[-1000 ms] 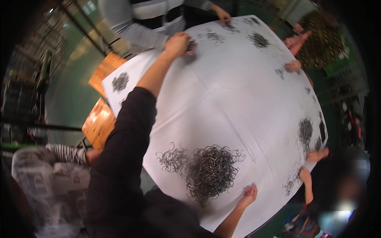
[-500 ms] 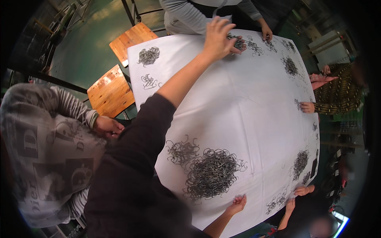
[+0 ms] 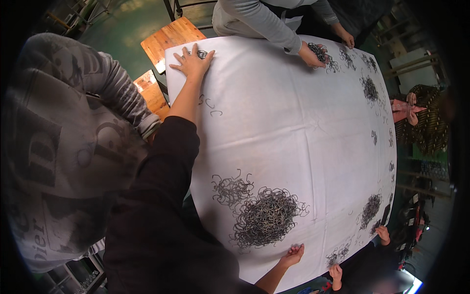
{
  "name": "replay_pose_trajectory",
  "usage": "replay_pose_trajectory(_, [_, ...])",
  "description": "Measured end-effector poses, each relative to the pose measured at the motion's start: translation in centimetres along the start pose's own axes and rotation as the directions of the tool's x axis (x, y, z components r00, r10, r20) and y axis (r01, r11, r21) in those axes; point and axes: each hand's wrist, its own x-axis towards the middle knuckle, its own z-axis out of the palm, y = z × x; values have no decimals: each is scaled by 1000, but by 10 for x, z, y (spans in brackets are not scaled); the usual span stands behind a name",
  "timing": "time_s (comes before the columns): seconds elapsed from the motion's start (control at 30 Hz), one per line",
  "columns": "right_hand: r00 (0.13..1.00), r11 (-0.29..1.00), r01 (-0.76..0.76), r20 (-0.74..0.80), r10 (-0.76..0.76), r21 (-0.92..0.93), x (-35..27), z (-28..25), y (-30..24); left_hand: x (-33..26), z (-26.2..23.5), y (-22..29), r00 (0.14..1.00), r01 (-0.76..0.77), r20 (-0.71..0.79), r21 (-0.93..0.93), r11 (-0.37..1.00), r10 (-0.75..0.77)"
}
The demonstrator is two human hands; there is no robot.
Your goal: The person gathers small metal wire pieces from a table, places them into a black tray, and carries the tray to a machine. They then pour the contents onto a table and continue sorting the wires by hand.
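My left hand [image 3: 194, 62] is open, fingers spread, palm down over a small pile of curved metal hooks [image 3: 201, 54] at the table's far left corner; most of that pile is hidden under it. A few loose hooks [image 3: 210, 104] lie beside my left forearm. My right hand [image 3: 293, 255] rests near the table's front edge, fingers loosely bent, thumb apart, nothing visible in it. Close to it is a large dark heap of hooks [image 3: 267, 218], with a thinner scatter of hooks [image 3: 232, 188] touching its left side.
The white-covered table [image 3: 259, 108] carries more hook piles [image 3: 370, 89] along its far and right edges. Across it, another person's hand [image 3: 313, 55] holds a clump of hooks. Other people's hands work at the right front. A person in a grey hoodie [image 3: 73, 147] and wooden stools [image 3: 171, 39] are at left.
My left hand has moved left from beside the far person's hook-filled hand to the corner pile. My right hand stays put. A person at the right has drawn a hand back from the table.
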Motion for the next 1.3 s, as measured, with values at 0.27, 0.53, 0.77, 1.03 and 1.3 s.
replay_pose_trajectory(0.27, [999,1000,25,-23,-25,-5,0,3,2,-22,30,15,938,-303,-241,-217,928,250])
replay_pose_trajectory(0.53, [997,997,74,2,-74,10,3,0,13,-140,39,95,808,-580,-214,-461,672,549])
replay_pose_trajectory(0.77, [996,995,80,-37,-78,67,0,4,14,-275,45,164,636,-627,-105,-648,433,764])
replay_pose_trajectory(1.03, [997,992,80,-22,-78,101,-20,9,-5,-401,57,220,381,-584,-18,-780,225,924])
replay_pose_trajectory(1.3, [985,989,118,114,-128,90,-23,10,-23,-496,-3,249,-35,-646,101,-761,54,994])
